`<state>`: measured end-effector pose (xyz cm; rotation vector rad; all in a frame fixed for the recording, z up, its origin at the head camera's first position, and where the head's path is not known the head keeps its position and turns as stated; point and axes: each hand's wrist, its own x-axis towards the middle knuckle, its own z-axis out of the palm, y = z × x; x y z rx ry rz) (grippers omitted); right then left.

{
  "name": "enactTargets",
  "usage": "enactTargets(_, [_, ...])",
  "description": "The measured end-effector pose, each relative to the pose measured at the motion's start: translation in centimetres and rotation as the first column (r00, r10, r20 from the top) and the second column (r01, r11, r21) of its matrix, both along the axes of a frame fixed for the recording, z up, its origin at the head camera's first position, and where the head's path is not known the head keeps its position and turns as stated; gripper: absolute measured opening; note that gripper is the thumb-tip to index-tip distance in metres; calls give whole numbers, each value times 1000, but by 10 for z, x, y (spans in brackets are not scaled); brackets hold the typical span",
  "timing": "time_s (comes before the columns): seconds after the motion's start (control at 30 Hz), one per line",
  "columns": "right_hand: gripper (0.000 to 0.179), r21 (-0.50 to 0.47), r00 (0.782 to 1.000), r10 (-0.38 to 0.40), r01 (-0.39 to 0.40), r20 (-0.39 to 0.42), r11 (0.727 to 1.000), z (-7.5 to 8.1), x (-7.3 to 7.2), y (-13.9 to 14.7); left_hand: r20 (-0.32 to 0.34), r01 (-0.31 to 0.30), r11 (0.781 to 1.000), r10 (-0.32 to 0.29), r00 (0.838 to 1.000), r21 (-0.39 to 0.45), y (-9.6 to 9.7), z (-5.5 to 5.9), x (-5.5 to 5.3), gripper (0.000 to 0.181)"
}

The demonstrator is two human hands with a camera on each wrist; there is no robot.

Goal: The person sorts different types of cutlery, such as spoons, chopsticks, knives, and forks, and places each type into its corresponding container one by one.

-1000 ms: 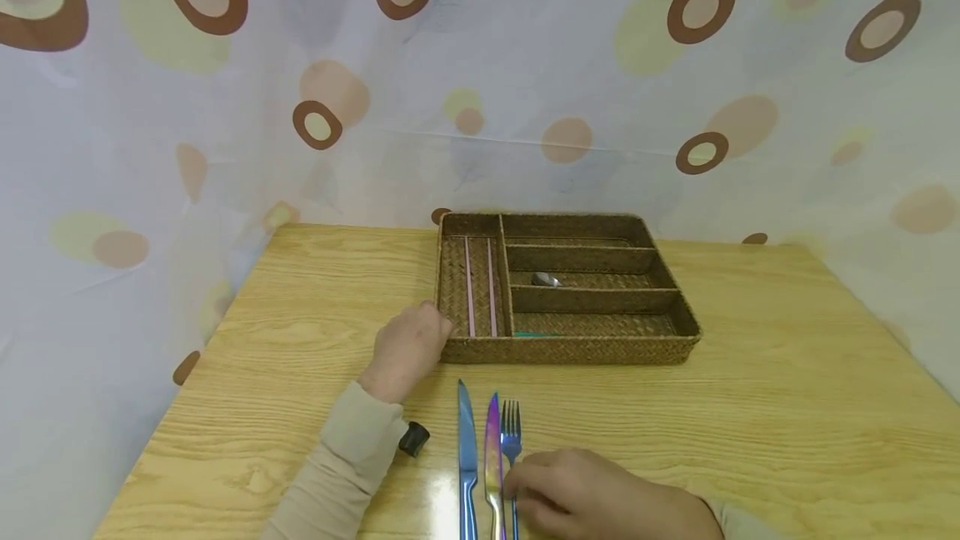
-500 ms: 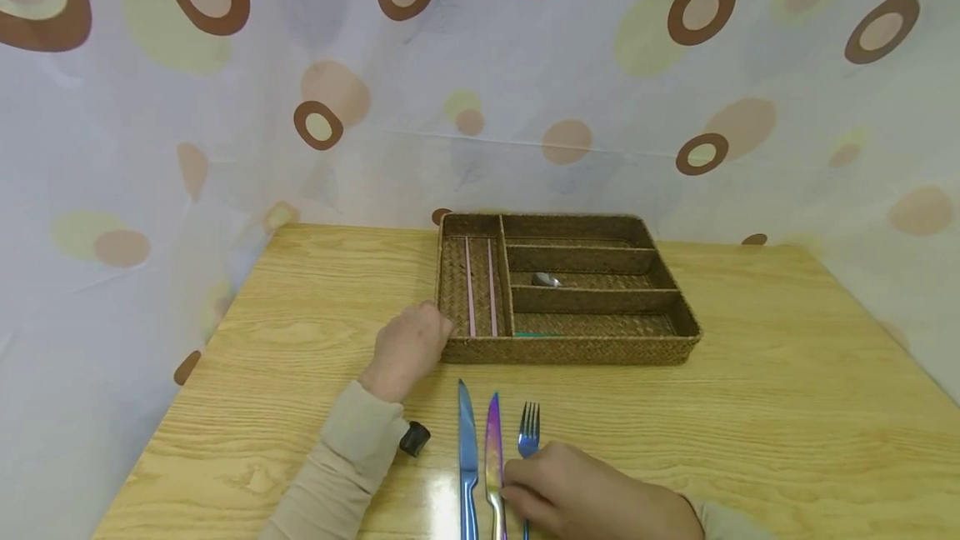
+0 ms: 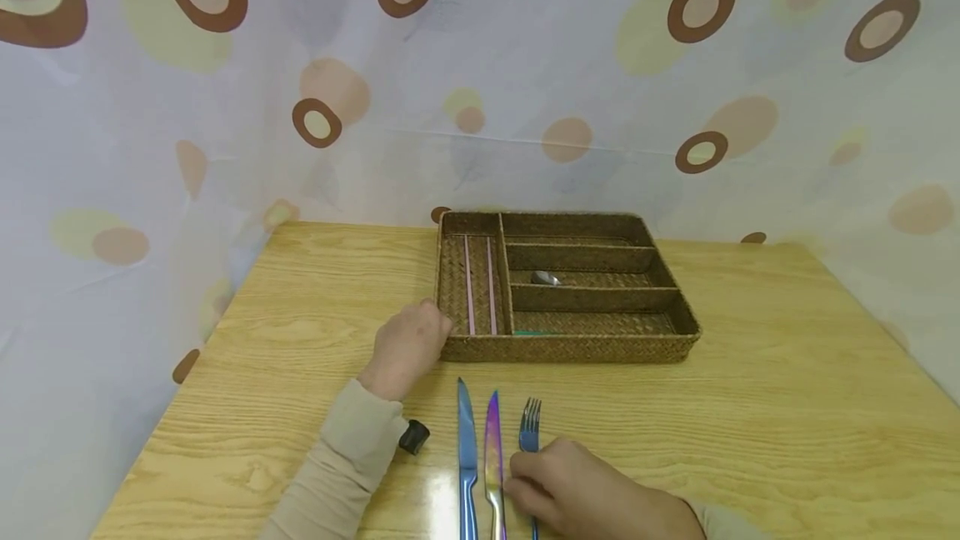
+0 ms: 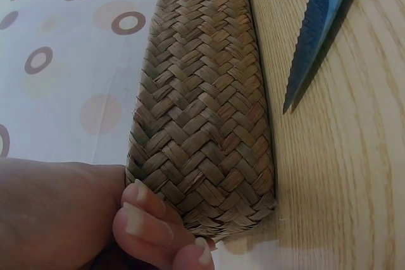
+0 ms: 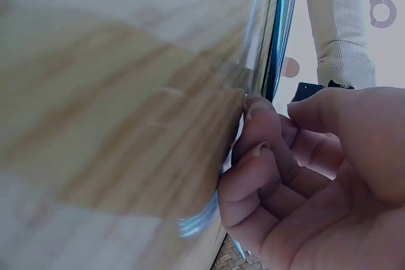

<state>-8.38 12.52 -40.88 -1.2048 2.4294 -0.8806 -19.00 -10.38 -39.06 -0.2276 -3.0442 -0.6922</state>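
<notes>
A screened-off nook: spotted sheeting (image 3: pixel 480 65) hangs behind the wood-grain worktop (image 3: pixel 795 382) and along its left and right sides. Whether home or lab, I cannot tell.

We see a cutlery tray (image 3: pixel 577 348) woven from flat plant fibre, rough and mostly matt. At bottom centre of the frame, the blue knife (image 3: pixel 467 440), rainbow-tinted knife (image 3: pixel 492 452) and fork (image 3: pixel 529 436) look like smooth, glossy metal; the spoon (image 3: pixel 545 278), mid-frame, is shiny metal. Beneath, we find a wood-grained desk (image 3: pixel 787 407) with a glossy sheen. The curtain (image 3: pixel 450 57) across the top is smooth, lightly creased sheeting; the sleeve (image 3: pixel 330 465), lower left, is matt, ribbed cloth.
</notes>
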Motion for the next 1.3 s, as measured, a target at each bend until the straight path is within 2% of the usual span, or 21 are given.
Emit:
enactTargets(0.3, [23,1,996,-28,28,84,1000,1,1,7,0,1,1000,-1,1000,3,0,1,1,39])
enactTargets(0.43, [19,9,996,-62,61,71,998,0,1,9,6,5,1000,-5,1000,-6,0,1,1,39])
enactTargets(0.63, [16,14,992,-115,114,55,993,0,0,11,2,-8,1000,8,1000,27,0,1,1,41])
enactTargets(0.73, [13,33,985,-146,144,94,989,2,-1,12,2,-11,999,11,1000,32,0,2,1,42])
enactTargets(0.93, [9,55,952,-214,207,217,977,4,-3,14,14,-10,1000,10,1000,24,0,2,0,42])
enactTargets(1.0, [9,56,946,-226,219,234,974,4,-3,15,19,-10,1000,9,1000,23,0,2,0,42])
enactTargets(1.13, [11,55,948,-235,229,214,972,5,-3,19,17,-7,1000,7,1000,28,0,1,0,43])
enactTargets(1.3, [13,39,959,-241,238,150,970,11,-5,25,10,-3,1000,3,1000,26,0,1,0,46])
